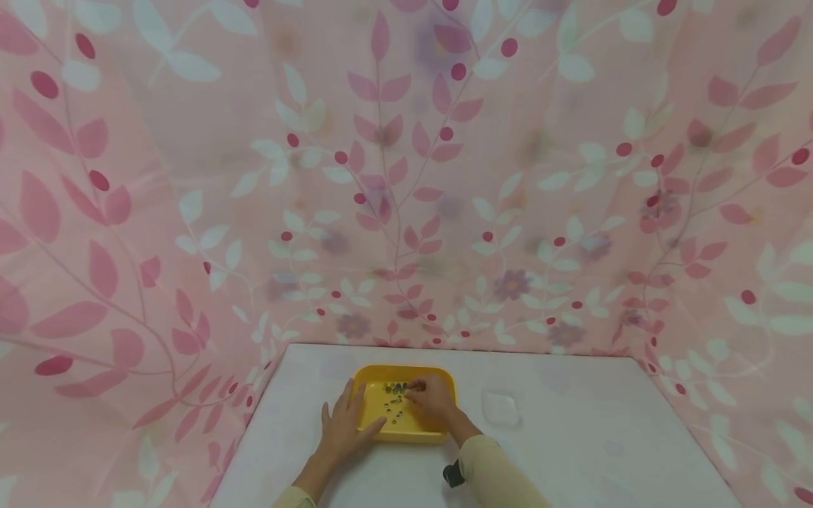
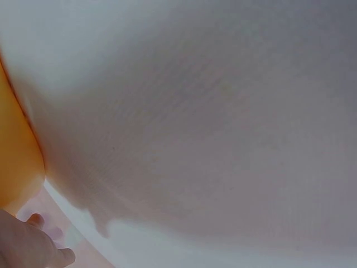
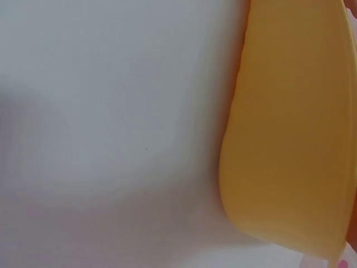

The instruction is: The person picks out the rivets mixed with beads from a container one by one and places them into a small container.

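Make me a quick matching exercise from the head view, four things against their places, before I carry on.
1. Left hand
2. Clear square piece
3. Right hand
4. Small round beads

A. Over the tray's right part
B. Lying inside the yellow tray
C. At the tray's left rim
D. On the white table

Pairs: 1-C; 2-D; 3-A; 4-B

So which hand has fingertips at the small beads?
The right hand, reaching inside the yellow tray to the beads; the left hand is spread at the tray's left side.
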The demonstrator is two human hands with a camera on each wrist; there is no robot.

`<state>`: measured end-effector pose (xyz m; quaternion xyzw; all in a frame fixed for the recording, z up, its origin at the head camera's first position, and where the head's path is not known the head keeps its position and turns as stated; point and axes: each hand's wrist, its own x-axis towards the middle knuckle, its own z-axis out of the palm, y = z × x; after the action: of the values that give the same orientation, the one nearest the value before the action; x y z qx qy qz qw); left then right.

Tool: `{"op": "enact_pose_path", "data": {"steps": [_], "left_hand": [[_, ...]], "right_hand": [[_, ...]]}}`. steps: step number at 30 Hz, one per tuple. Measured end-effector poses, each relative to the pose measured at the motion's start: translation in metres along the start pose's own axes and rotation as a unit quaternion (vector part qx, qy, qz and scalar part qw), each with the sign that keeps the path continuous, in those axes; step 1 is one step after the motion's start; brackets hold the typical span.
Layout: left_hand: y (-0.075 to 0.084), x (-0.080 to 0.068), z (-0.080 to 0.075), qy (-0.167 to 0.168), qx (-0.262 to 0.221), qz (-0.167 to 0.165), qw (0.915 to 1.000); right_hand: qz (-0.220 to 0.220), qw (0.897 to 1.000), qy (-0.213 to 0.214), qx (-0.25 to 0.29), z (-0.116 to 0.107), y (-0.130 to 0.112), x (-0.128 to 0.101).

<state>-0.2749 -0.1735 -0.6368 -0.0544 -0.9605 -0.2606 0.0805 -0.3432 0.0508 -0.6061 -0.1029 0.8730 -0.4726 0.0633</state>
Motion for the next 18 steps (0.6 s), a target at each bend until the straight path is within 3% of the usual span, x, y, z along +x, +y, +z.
{"op": "enact_pose_path", "data": {"steps": [8, 18], "left_hand": [[-0.002, 0.000, 0.001, 0.014, 0.001, 0.011, 0.9998], [-0.002, 0.000, 0.001, 0.013, 0.001, 0.010, 0.9999]], "right_hand": [[-0.003, 1.000, -0.006, 0.027, -0.011, -0.006, -0.001], [-0.041, 0.999, -0.002, 0.017, -0.032, -0.005, 0.000]]}}
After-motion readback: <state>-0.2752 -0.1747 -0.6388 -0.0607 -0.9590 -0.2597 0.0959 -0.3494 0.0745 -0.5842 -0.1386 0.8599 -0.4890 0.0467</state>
